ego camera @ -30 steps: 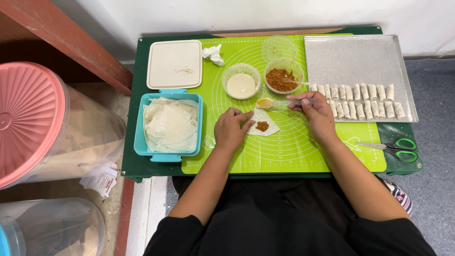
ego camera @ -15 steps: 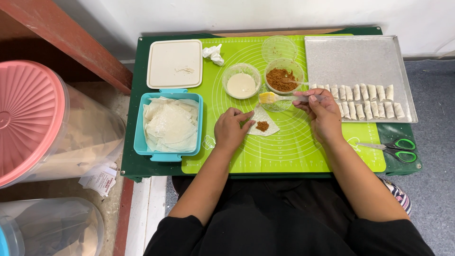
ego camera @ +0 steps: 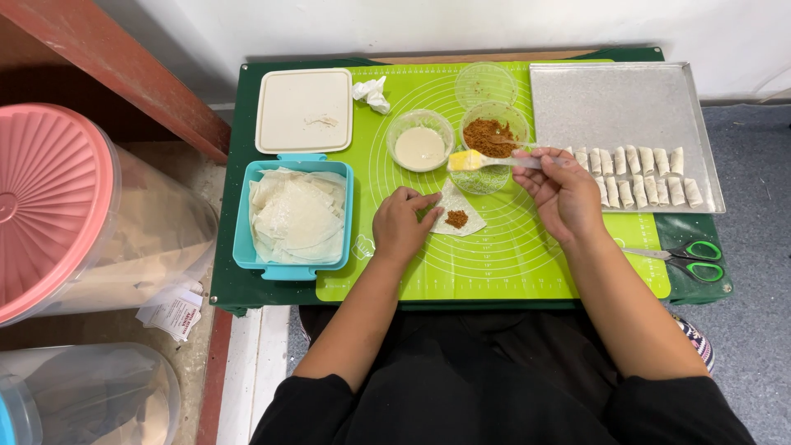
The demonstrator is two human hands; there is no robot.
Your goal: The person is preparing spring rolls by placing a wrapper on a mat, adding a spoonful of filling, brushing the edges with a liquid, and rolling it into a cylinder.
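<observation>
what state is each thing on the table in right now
left hand: flat on the wrapper, holding nothing
right hand: gripping the brush
brush: held level, yellow tip over the mat
wrapper: lying open, brown filling on it
blue box: open, wrappers inside
lid: off, beside the box
paste bowl: uncovered
filling bowl: uncovered
tray: rolls in rows along its front part
scissors: closed

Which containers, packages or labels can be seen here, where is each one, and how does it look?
Paper label: floor, left of table; white, crumpled, red print.
Wrapper box: table's left; rectangular, turquoise.
Lid: behind box; cream, square.
Big tub: far left; clear, pink lid.
Paste bowl, filling bowl: green mat; round, clear.
</observation>
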